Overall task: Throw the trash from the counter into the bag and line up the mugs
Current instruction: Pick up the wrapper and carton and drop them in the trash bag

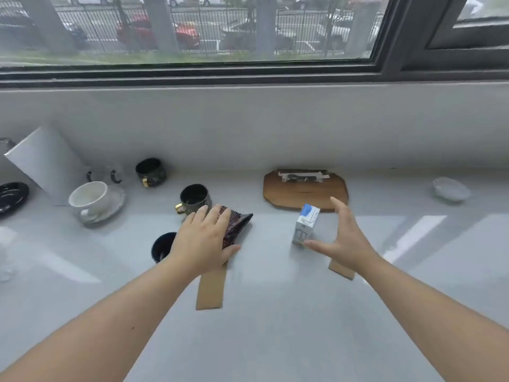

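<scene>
My left hand (pixel 205 241) lies flat on a dark red snack wrapper (pixel 239 223) in the middle of the pale counter, fingers spread over it. My right hand (pixel 345 238) is open beside a small white and blue carton (pixel 306 224), thumb tip near its base, fingers behind it. A brown cardboard strip (pixel 210 289) lies under my left wrist, and another cardboard piece (pixel 341 270) shows below my right hand. Three dark mugs stand nearby: one (pixel 151 172) at the back, one with a gold handle (pixel 194 199), one (pixel 160 247) partly hidden by my left hand.
A white cup on a saucer (pixel 92 201) and a leaning white board (pixel 46 161) stand at left, with a black plate (pixel 11 197) at the edge. A wooden board (pixel 305 193) lies at the back, a small white dish (pixel 450 188) at right. No bag is in view.
</scene>
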